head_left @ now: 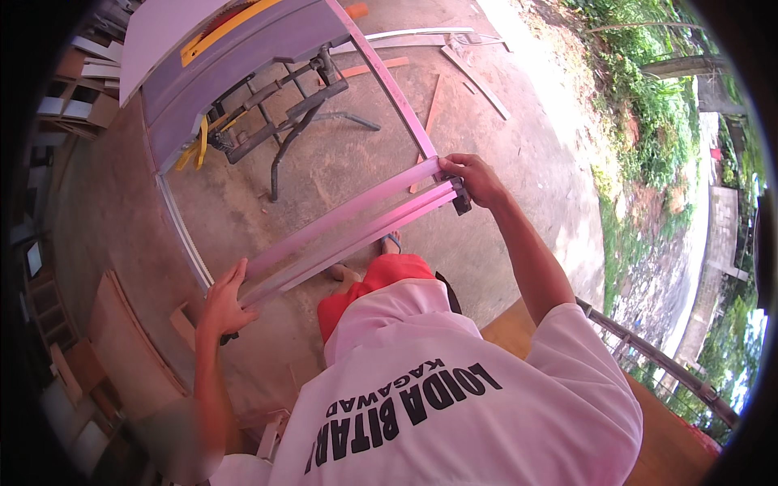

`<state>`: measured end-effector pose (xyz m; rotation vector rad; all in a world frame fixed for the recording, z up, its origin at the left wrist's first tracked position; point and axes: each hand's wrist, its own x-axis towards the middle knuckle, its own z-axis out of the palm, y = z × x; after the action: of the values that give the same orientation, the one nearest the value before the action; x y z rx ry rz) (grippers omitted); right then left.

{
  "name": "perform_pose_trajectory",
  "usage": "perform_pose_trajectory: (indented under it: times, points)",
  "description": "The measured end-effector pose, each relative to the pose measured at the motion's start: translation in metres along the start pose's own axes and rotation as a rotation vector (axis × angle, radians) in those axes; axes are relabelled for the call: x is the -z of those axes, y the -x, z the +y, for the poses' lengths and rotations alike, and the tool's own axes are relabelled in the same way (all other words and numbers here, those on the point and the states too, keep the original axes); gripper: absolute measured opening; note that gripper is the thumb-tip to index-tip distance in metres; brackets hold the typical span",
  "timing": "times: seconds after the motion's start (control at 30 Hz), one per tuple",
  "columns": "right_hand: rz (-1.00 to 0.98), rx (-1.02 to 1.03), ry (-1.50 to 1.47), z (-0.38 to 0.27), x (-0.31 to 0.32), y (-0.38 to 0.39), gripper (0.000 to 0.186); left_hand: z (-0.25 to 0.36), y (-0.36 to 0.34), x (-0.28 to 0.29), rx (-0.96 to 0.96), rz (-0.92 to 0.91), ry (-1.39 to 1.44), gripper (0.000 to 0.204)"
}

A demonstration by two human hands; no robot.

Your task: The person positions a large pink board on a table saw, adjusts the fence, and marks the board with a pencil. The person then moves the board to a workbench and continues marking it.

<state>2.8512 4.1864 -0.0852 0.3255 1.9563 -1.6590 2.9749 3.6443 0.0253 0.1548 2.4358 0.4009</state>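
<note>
A long metal fence [348, 214] made of parallel bars spans the two extended side rails of a table saw [166, 97]. My left hand [223, 304] is closed around the fence's near left end, beside the toothed rail [184, 231]. At the far right end, my right hand [474, 180] grips the fence where it meets the other rail [389, 85], with the thumb and fingers on the corner. A black fitting [461, 199] shows just under that hand. The saw's yellow blade insert [227, 34] is partly cut off at the top.
Under the saw stands a black folding stand [284, 158] on the concrete floor. Wood strips [478, 85] lie at the upper right. Boards and offcuts [89, 364] are stacked along the left. A wooden surface [506, 336] is at my right, with plants [648, 121] beyond.
</note>
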Motion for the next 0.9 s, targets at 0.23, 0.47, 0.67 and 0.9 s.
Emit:
perform_pose_trajectory:
  times: [0.23,0.47,0.67,0.9]
  points:
    - [-0.07,-0.089,-0.143,-0.008,0.001,0.0,0.03,-0.001,-0.007,0.008,-0.022,-0.025,0.039,0.106]
    - [-0.055,-0.096,0.123,-0.026,0.007,-0.003,0.028,-0.003,-0.018,0.008,-0.03,-0.042,0.09,0.112]
    - [0.018,-0.206,0.106,-0.037,0.005,-0.004,0.025,-0.008,-0.039,0.018,-0.046,-0.218,0.126,0.124]
    - [0.27,-0.29,0.061,-0.039,-0.012,0.003,0.039,-0.046,-0.076,0.008,-0.112,-0.322,0.477,0.114]
